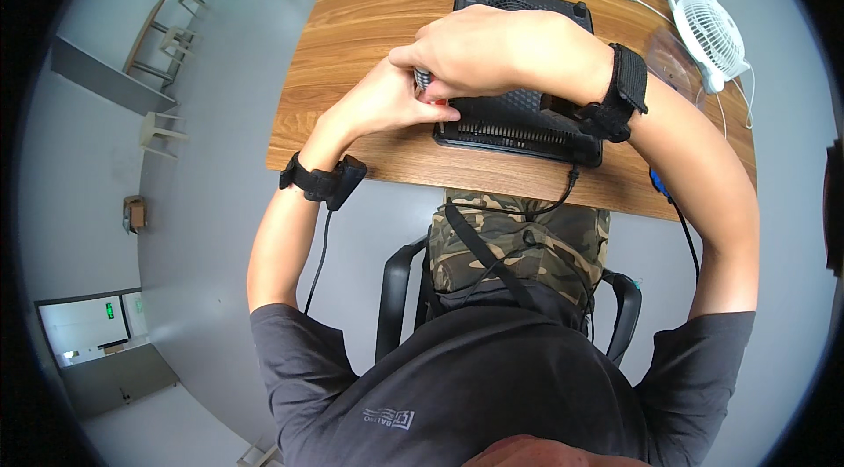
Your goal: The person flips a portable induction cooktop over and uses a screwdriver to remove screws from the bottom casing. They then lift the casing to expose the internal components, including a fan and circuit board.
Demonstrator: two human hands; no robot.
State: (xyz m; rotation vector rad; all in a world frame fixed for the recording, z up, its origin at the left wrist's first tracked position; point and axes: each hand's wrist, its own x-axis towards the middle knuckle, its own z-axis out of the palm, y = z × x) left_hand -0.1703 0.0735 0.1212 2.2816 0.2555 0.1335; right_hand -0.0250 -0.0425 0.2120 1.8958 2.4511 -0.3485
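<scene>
A person seated at a wooden table works with both hands over a black, vented appliance lying on the tabletop, its slotted side turned toward the table's near edge. The appliance's long axis runs left to right, roughly parallel to that edge, and its front grille sits only a little way back from it; a black cord drops from the near side over the edge toward the person's camouflage trousers.

The left hand rests at the appliance's near-left corner, fingers curled around a small tool with a grey ribbed grip and a touch of red showing below it. The right hand crosses over from the right and covers the same spot, fingers bent down onto the tool; how tightly either hand grips cannot be told, as the hands hide it. The tool's direction is likewise mostly hidden.

Bare wood lies open to the left of the appliance and along the far edge. To the right, a clear plastic bag and a small white desk fan stand near the table's right edge, well apart from the hands. Grey floor surrounds the table, with stools off to the left by the wall
</scene>
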